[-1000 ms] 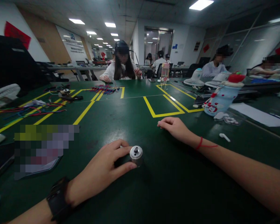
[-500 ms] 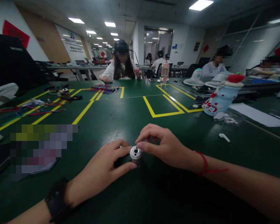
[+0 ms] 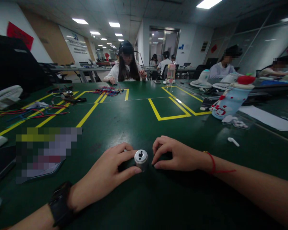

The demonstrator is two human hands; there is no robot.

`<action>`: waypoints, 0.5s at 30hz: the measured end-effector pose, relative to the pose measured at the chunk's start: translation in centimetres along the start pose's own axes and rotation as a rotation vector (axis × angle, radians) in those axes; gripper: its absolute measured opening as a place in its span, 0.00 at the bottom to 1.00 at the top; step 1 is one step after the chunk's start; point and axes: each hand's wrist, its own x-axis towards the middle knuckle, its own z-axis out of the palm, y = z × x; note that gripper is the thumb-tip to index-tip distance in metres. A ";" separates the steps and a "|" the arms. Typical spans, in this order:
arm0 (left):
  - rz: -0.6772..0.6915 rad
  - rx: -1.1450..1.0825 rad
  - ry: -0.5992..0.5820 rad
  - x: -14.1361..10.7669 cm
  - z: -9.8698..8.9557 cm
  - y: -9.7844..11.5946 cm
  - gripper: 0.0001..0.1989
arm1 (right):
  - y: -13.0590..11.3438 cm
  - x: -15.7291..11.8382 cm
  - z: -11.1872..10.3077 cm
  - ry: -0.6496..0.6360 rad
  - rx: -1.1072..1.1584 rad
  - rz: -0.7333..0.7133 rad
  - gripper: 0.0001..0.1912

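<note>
A small silver metal cylinder [image 3: 141, 157] stands upright on the green table [image 3: 124, 124], with dark holes in its round top. My left hand [image 3: 111, 164] holds it from the left, thumb at the near side and fingers at the far side. Just right of the cylinder, and apart from it, my right hand [image 3: 171, 154] rests low over the table. Its thumb and index fingertips are pressed together; whatever may be between them is too small to make out.
Wires [image 3: 109, 91] lie near the far edge, more at the left. On the right are a blue bottle [image 3: 230, 101], a small bag of white pieces [image 3: 238, 123], a white earbud [image 3: 233, 141] and paper [image 3: 266, 118]. A person [image 3: 127, 67] sits opposite.
My right hand has moved off the cylinder's top, to the right and down to the table. My left hand keeps its hold. The view has shifted slightly.
</note>
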 end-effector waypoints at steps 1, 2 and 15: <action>-0.001 0.000 0.001 -0.1 -0.1 0.1 0.08 | -0.2 0.0 -0.1 0.005 0.025 0.001 0.08; -0.002 -0.001 0.002 -0.2 -0.3 0.1 0.08 | -0.3 0.1 -0.3 0.019 0.064 0.009 0.09; -0.001 -0.035 0.018 -1.3 -0.5 1.1 0.09 | 6.2 -0.8 -3.5 0.721 0.294 0.504 0.17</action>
